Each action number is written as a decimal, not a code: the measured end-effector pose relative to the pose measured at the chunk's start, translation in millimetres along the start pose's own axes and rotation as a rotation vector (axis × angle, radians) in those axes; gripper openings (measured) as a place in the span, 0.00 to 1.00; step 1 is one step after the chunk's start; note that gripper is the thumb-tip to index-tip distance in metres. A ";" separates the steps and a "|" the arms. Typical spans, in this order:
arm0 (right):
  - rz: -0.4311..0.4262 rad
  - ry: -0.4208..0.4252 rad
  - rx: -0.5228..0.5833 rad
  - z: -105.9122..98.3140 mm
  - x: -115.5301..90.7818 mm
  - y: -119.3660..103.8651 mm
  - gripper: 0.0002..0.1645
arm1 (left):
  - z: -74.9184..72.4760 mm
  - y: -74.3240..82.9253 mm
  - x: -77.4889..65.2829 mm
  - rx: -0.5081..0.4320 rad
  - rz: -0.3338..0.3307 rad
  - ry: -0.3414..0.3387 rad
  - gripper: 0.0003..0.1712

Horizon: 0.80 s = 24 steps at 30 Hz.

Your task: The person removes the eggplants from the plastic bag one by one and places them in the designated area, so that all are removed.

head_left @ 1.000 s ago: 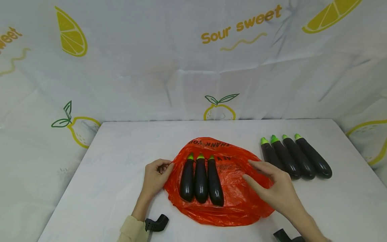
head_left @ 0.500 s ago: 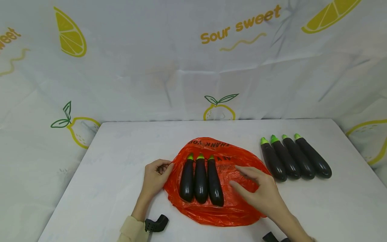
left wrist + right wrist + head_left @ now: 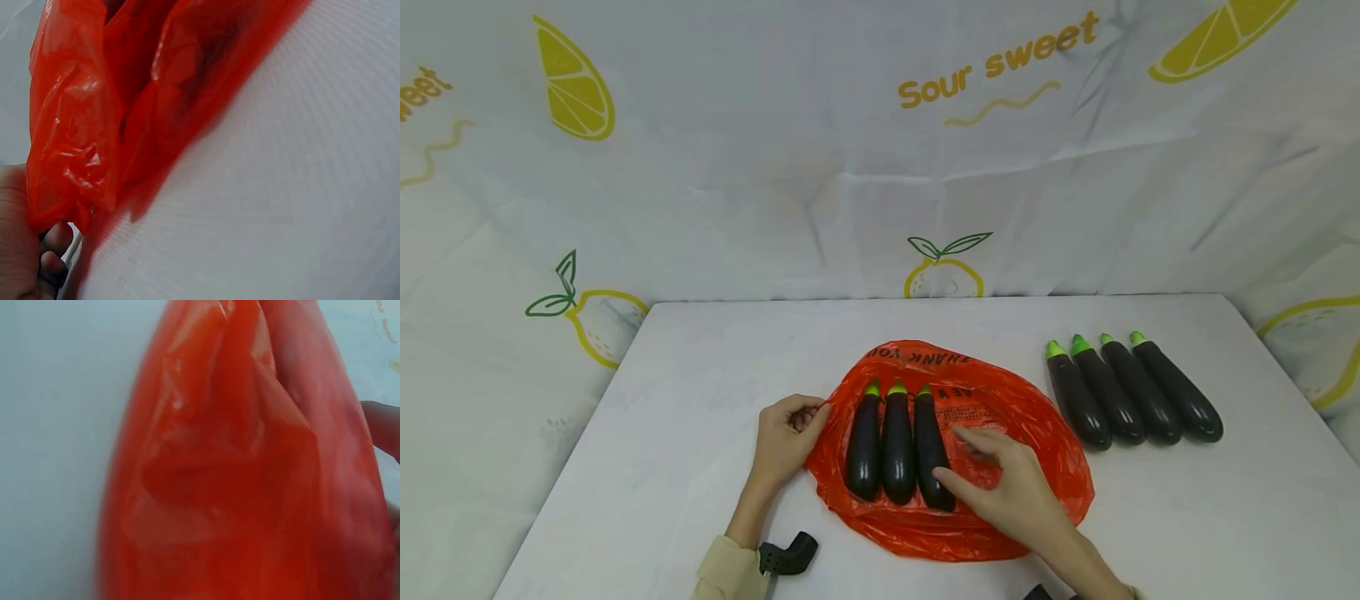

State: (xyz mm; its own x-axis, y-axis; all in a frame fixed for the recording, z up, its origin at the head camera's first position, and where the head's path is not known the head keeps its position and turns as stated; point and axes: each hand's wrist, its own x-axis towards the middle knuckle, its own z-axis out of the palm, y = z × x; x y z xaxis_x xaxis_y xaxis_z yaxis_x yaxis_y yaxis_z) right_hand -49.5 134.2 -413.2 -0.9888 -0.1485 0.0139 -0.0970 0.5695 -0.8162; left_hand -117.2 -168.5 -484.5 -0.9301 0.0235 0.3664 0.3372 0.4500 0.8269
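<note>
A red plastic bag [image 3: 1056, 442] with black lettering lies spread wide on the white table. Within its rim, three dark eggplants [image 3: 898, 446] lie side by side, green stem ends pointing to the far side. The bag's left edge is pinched between the thumb and curled fingers of my left hand [image 3: 788, 437]; the left wrist view shows red plastic [image 3: 75, 137] right at those fingers. Over the bag's right part is my right hand [image 3: 1011, 483], fingers extended and thumb apart, with the thumb tip overlapping the rightmost eggplant [image 3: 929, 433]. Red plastic [image 3: 219, 506] fills most of the right wrist view.
Several more eggplants [image 3: 1138, 392] lie in a slanted row on the white table [image 3: 700, 375], right of the bag. Behind the table hangs a white cloth [image 3: 760, 150] with lemon prints. A black wrist device [image 3: 788, 554] sits at the left sleeve.
My right hand has moved left and slightly down across the bag, from beside the row of eggplants to the rightmost one inside. The left hand and the eggplants have stayed put.
</note>
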 end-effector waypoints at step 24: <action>0.072 -0.078 0.038 24.3 1.6 -3.0 0.49 | 0.8 -0.4 0.0 -0.008 0.010 0.002 0.02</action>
State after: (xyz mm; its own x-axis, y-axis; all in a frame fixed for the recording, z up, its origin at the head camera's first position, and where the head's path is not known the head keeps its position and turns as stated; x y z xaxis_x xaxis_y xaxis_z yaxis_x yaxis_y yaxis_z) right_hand -48.1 112.7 -424.7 -0.9812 -0.1716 -0.0888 -0.0206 0.5498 -0.8350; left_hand -117.5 -167.9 -485.2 -0.9264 0.0259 0.3757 0.3476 0.4427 0.8265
